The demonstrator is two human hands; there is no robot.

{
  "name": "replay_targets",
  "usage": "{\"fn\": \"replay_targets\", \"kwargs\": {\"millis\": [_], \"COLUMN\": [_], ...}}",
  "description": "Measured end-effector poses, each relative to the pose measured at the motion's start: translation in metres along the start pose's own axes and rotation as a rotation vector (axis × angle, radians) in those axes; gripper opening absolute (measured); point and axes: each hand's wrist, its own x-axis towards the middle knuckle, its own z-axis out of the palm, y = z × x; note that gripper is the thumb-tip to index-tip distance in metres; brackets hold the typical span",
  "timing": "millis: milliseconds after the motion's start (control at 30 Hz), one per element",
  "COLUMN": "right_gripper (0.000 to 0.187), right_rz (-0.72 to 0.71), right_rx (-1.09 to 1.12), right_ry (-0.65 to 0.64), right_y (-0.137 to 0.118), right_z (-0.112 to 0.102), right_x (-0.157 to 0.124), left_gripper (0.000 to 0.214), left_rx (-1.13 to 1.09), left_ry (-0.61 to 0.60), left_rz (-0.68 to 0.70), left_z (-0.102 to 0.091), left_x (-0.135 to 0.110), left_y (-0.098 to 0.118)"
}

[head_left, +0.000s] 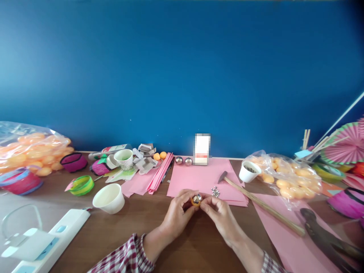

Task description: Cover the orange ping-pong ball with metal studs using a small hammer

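Orange ball [195, 201], small and carrying a shiny silver bead [198, 197] on its top, is being pinched between both hands low over the near middle of the bench [142, 227], just on the near side of the pink paper sheet [199, 178]. It is looking light and thin-walled, much like the orange balls filling the clear bag [287, 178] at the right, so it is probably denting under a hard squeeze. The polished bead is likely slippery, which makes the orange sides the safer place to grip with the fingertips. The left hand [178, 218] is curling narrowly, thumb and forefinger closing on the ball's left side, while the right hand [220, 216] is doing the same from the right, its fingertips touching near the bead. Neither hand is spreading wide, and checked sleeves are showing at both wrists. A small cluster of silver pieces [215, 192] is lying on the pink sheet just beyond the right hand. A hammer [264, 206] with a long wooden handle is lying slantwise to the right of it. Two more silver balls [183, 160] are resting at the far edge of the sheet. A white paper cup [109, 198] is lying tipped to the left of the hands, well apart from them. Another white cup [249, 171], holding something dark, is standing upright beside the bag.
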Motion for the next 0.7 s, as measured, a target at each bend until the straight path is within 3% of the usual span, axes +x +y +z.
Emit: {"fn": "replay_targets", "kwargs": {"millis": [700], "right_gripper": [0.025], "right_rz": [0.044], "right_rx": [0.063], "right_ry": [0.034], "right_y": [0.0017], "right_z": [0.0012], "right_x": [0.0], "left_gripper": [0.032], "left_rx": [0.034], "left_ry": [-0.02], "left_rz": [-0.016], "left_z": [0.0], "left_x": [0.0001], "left_y": [0.0016]}}
